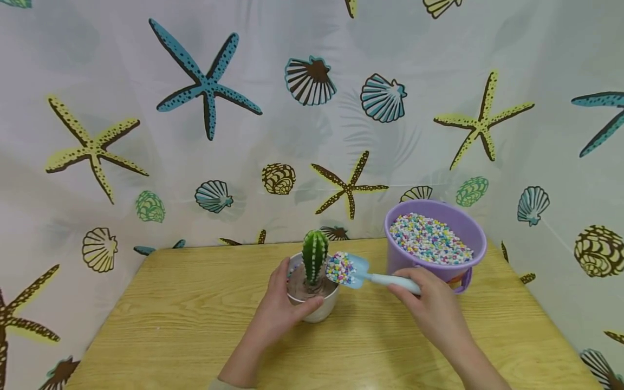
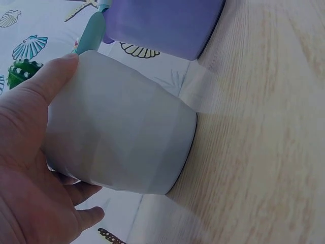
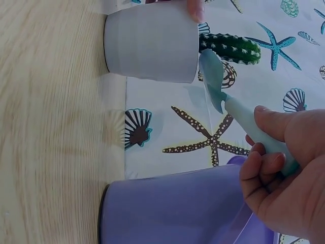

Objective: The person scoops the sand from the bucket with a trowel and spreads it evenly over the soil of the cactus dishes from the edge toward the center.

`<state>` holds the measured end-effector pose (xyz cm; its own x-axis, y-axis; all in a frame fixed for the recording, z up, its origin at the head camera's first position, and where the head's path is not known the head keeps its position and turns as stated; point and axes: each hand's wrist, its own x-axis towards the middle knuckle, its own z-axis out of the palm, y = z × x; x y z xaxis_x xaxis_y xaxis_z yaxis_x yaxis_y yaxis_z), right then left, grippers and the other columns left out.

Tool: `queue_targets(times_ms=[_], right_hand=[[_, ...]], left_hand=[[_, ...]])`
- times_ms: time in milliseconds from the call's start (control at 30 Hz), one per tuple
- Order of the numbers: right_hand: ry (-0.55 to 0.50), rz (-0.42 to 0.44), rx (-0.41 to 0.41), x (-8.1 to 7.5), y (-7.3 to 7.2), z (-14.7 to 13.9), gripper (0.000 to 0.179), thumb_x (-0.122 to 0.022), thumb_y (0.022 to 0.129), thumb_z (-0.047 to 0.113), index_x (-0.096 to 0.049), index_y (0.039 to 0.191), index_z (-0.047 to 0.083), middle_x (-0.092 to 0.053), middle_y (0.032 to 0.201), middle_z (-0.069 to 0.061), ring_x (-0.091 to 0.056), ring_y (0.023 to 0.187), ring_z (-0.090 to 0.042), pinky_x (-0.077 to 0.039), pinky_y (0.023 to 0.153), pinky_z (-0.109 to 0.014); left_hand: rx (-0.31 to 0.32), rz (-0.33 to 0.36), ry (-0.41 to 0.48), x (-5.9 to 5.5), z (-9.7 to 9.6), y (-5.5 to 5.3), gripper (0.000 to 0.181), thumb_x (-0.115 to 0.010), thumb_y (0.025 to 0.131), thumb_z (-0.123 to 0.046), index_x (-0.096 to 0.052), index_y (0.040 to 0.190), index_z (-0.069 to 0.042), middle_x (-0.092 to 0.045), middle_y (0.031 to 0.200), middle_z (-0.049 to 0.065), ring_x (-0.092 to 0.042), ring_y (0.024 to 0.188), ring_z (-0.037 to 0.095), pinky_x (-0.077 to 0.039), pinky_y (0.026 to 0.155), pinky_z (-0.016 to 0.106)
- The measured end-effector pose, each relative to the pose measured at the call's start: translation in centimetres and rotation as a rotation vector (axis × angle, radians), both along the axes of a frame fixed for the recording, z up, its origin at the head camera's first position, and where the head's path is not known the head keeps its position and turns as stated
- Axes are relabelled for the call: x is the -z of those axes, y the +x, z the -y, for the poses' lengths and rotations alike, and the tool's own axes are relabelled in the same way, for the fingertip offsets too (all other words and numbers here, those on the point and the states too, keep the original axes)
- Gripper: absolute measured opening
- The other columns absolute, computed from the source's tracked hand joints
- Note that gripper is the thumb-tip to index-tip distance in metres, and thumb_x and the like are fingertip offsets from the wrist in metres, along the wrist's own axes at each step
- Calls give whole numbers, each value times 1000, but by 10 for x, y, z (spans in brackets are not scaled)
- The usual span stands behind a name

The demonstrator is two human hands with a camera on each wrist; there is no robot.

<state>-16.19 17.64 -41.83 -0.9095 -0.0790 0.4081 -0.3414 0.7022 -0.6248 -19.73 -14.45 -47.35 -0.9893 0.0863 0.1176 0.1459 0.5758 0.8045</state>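
Observation:
A green cactus [image 1: 315,255] stands upright in a white flowerpot [image 1: 323,310] on the table. My left hand [image 1: 279,306] holds the pot from the left, thumb at the near rim and fingers around the far side. In the head view, a few colored beads show inside at the pot's left edge. My right hand [image 1: 435,307] grips the pale handle of a light blue toy shovel [image 1: 361,271]. Its blade carries a heap of multicolored pebble-like beads [image 1: 340,267] and overlaps the pot's right rim, close beside the cactus.
Behind my right hand stands a purple bucket [image 1: 398,257] filled with the same kind of beads. The wooden table [image 1: 195,319] ends at a white curtain [image 1: 263,135] printed with starfish and shells, hanging at the back and both sides.

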Motion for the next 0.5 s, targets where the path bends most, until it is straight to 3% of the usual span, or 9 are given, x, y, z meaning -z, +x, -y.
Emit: queue_targets(times_ms=[500], right_hand=[[59,-48,10,-2,-4,8,19,-87,98,26,-82,113,14,-73,97,5,-62,82,-11,-57,76,-38]], left_hand=[[-48,-13,-1,-1,-4,4,124,-92,88,-55,-18,175,-5,-26,175,30,-39,154,52,-41,119,68]])
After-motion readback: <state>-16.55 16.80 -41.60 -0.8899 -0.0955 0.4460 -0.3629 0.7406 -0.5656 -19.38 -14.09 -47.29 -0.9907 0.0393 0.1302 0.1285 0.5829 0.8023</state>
